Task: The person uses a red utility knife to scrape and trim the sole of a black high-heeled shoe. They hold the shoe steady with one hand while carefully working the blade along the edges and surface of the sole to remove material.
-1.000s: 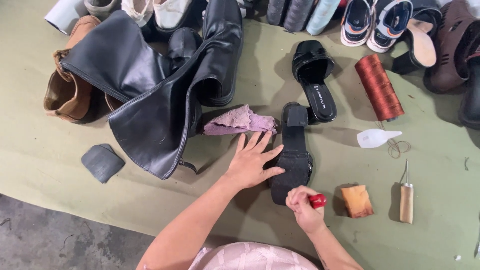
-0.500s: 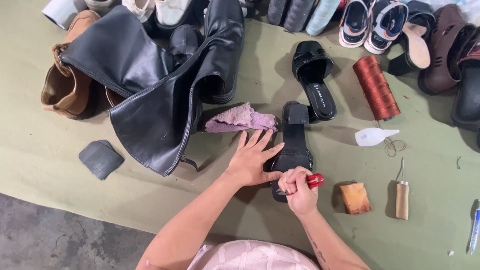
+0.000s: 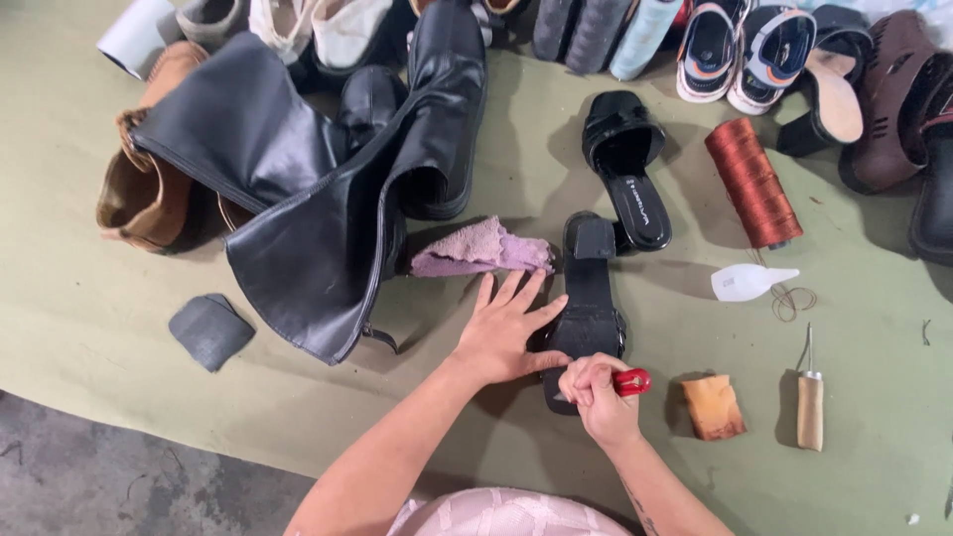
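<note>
A black sandal (image 3: 590, 288) lies sole-up on the green mat, heel block away from me. My left hand (image 3: 504, 330) rests flat beside and on its left edge, fingers spread, pinning it down. My right hand (image 3: 596, 392) is closed around a small red-handled tool (image 3: 629, 381) and presses it against the sandal's near end. The tool's tip is hidden by my fingers. The matching black sandal (image 3: 627, 169) lies upright just beyond.
Tall black boots (image 3: 328, 189) and a brown boot (image 3: 149, 179) lie left. A pink-purple cloth (image 3: 483, 251), rust thread spool (image 3: 751, 184), white glue bottle (image 3: 749, 282), wooden-handled awl (image 3: 810, 402), tan block (image 3: 713, 406), grey patch (image 3: 210, 330). More shoes (image 3: 764, 50) line the back.
My right hand with the red tool has moved left from beside the sandal onto its near end. My left hand stays pressed on the sandal.
</note>
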